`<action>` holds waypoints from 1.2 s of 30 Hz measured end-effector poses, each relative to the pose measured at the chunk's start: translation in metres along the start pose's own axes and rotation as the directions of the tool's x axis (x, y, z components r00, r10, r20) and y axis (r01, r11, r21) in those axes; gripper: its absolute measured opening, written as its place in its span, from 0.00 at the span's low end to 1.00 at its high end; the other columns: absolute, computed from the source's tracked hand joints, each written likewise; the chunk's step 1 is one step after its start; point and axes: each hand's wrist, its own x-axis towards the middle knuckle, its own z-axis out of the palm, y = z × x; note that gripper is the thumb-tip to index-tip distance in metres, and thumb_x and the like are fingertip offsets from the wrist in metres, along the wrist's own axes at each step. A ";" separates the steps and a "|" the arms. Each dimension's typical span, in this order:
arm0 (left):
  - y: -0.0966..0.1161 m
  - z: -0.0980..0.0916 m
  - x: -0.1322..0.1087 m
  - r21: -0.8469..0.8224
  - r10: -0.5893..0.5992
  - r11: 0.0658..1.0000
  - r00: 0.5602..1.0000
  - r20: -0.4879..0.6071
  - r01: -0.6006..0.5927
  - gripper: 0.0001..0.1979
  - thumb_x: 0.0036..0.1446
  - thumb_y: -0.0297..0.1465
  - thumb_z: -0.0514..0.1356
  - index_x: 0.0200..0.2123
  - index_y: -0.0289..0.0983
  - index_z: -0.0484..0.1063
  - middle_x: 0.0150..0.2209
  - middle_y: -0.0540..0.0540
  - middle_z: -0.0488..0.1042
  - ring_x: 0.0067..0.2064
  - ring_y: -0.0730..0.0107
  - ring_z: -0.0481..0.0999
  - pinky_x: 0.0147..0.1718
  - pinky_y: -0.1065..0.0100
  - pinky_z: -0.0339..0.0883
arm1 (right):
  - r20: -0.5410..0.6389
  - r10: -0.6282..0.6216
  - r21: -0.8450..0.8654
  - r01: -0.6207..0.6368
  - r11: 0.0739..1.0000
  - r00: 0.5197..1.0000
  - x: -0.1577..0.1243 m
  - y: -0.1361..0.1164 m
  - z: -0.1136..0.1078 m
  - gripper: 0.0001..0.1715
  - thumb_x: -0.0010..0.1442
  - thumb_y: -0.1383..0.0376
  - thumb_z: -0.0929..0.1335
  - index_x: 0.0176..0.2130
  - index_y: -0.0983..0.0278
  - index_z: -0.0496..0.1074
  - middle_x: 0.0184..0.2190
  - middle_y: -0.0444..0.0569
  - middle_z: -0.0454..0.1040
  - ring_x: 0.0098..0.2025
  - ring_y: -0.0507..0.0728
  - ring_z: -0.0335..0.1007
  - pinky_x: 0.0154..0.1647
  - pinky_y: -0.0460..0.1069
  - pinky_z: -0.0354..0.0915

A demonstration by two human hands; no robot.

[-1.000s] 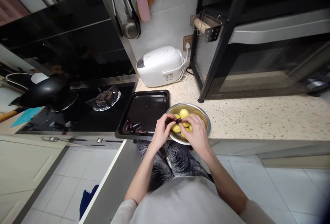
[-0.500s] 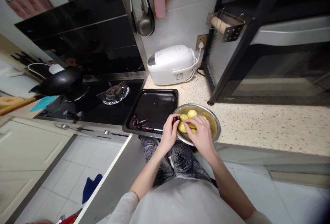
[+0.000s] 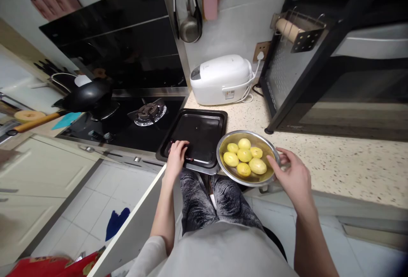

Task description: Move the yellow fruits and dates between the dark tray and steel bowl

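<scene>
In the head view, we are counting six yellow dough balls [image 3: 245, 155] lying in one steel bowl [image 3: 223, 167] on the speckled surface [image 3: 334, 158], just beside one black baking tray [image 3: 204, 132]. Our left hand [image 3: 176, 156] is resting in the tray's near corner over the dark pieces [image 3: 189, 158], hiding most of them; we cannot tell whether it is gripping any. Our right hand [image 3: 295, 175] is lying loose and empty at the bowl's right rim. Half a second ago both hands were working together over the bowl.
</scene>
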 end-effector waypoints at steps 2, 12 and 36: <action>-0.004 -0.007 -0.003 0.039 0.051 0.998 0.995 0.083 -0.055 0.11 0.71 0.29 0.53 0.47 0.41 0.76 0.48 0.42 0.75 0.52 0.57 0.73 0.58 0.54 0.65 | 0.096 0.085 0.087 -0.094 0.992 0.992 0.002 0.005 0.002 0.33 0.55 0.42 0.70 0.49 0.62 0.77 0.35 0.53 0.81 0.34 0.62 0.75 0.38 0.55 0.69; 0.001 -0.013 -0.015 0.188 0.010 0.981 0.990 0.144 -0.037 0.10 0.70 0.29 0.58 0.48 0.43 0.79 0.57 0.42 0.78 0.61 0.51 0.72 0.58 0.48 0.62 | 0.552 0.249 0.306 -0.472 0.827 0.795 0.007 -0.002 -0.003 0.22 0.48 0.46 0.72 0.29 0.59 0.66 0.13 0.39 0.66 0.12 0.52 0.59 0.15 0.48 0.56; 0.115 0.104 0.080 -0.675 -0.298 0.726 0.945 -0.134 0.133 0.24 0.75 0.40 0.49 0.69 0.41 0.59 0.72 0.37 0.60 0.73 0.61 0.60 0.71 0.58 0.57 | 0.123 -0.346 -0.346 0.367 0.864 0.930 0.052 -0.151 0.050 0.32 0.68 0.65 0.60 0.66 0.69 0.70 0.21 0.53 0.76 0.25 0.60 0.72 0.32 0.52 0.64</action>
